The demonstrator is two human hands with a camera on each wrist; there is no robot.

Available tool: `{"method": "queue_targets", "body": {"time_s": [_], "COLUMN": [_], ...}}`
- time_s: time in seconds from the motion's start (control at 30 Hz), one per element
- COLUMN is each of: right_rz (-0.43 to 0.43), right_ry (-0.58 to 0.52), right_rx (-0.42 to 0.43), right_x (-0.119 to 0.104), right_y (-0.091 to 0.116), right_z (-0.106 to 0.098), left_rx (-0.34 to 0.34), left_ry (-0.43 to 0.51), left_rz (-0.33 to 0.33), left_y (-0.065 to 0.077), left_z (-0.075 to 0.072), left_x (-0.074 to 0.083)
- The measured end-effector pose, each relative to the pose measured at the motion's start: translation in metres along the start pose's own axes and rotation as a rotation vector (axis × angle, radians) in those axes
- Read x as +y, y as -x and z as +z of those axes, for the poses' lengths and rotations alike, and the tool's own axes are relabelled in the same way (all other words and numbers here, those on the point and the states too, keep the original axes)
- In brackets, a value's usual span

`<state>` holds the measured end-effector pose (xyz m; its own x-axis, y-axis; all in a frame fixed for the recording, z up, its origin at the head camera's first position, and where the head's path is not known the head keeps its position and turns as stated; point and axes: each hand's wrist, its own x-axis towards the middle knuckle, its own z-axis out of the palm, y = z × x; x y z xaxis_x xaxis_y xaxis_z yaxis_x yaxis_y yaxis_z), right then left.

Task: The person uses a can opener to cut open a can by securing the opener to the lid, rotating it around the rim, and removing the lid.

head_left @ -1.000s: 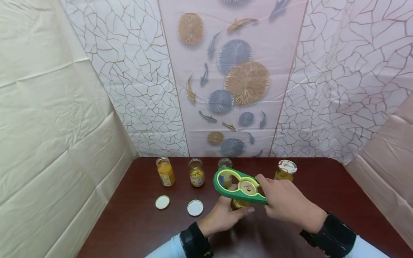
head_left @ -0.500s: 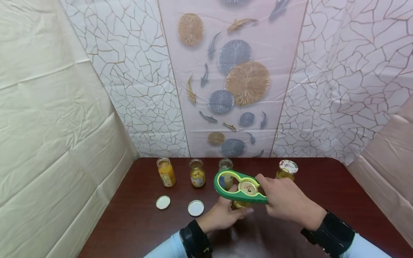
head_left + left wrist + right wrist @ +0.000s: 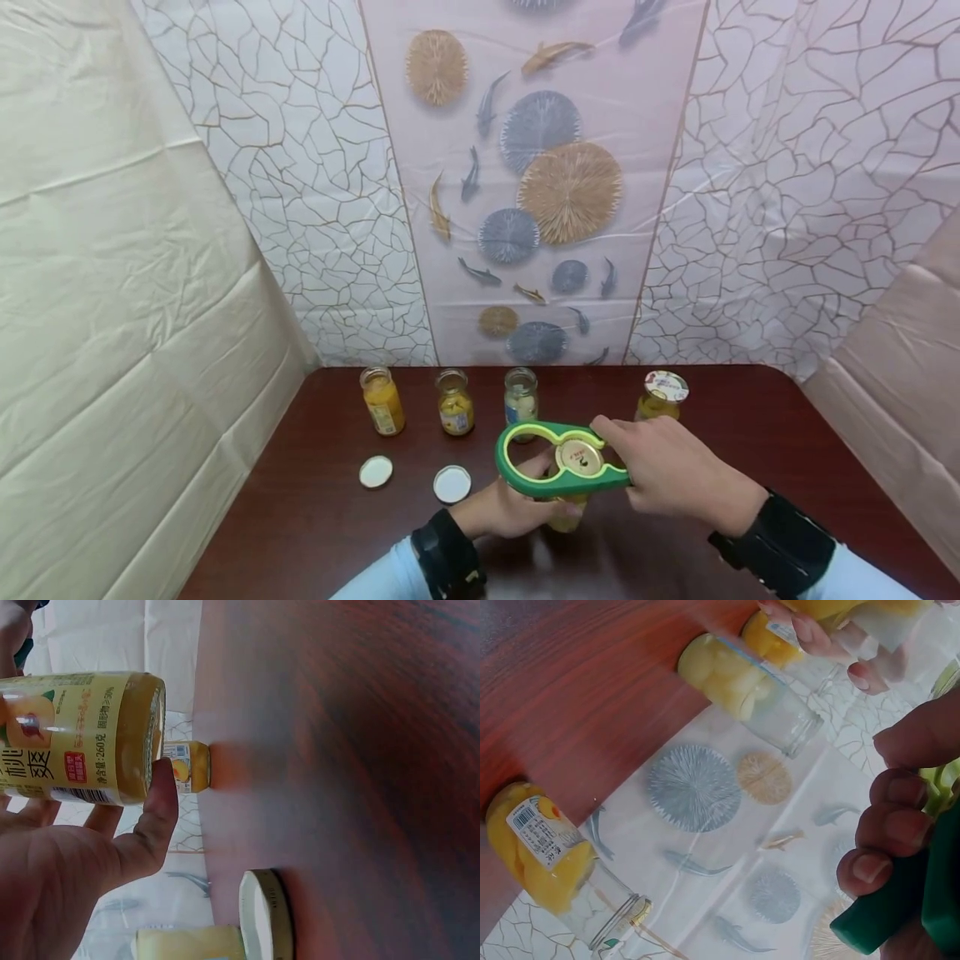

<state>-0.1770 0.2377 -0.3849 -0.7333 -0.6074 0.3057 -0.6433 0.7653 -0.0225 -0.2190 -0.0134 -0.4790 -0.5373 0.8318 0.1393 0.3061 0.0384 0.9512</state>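
My left hand grips a glass jar of yellow fruit round its side, its thumb near the base. In the left wrist view the base stands apart from the dark table. A green jar opener with a lime inner edge surrounds the jar's gold lid. My right hand holds the opener by its handles, fingers curled round the green grip in the right wrist view. Most of the jar's body is hidden in the head view by the opener and the left hand.
Three open jars stand at the back: orange, yellow and pale fruit. A lidded jar stands behind my right hand. Two loose lids lie on the dark red table at the left.
Both hands, the jar and the opener have shifted slightly down in the head view. The opener lies more level, and more of the jar shows below it.
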Motion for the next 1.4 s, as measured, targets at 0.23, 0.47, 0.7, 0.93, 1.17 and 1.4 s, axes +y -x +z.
{"method": "queue_targets", "body": {"time_s": [0.23,0.47,0.7,0.93,1.17,1.4], "right_rz": [-0.008,0.026,0.121,0.226,0.280,0.307], "right_ry": [-0.014,0.004,0.029,0.055,0.055,0.058], "right_rx": [0.008,0.041,0.075,0.135,0.122,0.132], "right_x": [0.000,0.003,0.013,0.034,0.048,0.053], "right_y": [0.002,0.004,0.007,0.018,0.025,0.028], "right_z": [0.001,-0.004,-0.016,-0.024,-0.024,-0.022], "left_rx": [-0.011,0.073,0.127,0.144,0.156,0.217], "left_ry": [0.022,-0.065,-0.048,0.009,0.017,-0.012], "left_rz": [-0.033,-0.088,-0.147,-0.157,-0.160,-0.186], "left_y": [0.001,0.006,0.014,0.017,0.019,0.010], "left_z": [0.002,0.003,0.002,0.003,0.004,0.008], "left_x": [0.001,-0.001,0.003,0.008,0.008,0.006]}}
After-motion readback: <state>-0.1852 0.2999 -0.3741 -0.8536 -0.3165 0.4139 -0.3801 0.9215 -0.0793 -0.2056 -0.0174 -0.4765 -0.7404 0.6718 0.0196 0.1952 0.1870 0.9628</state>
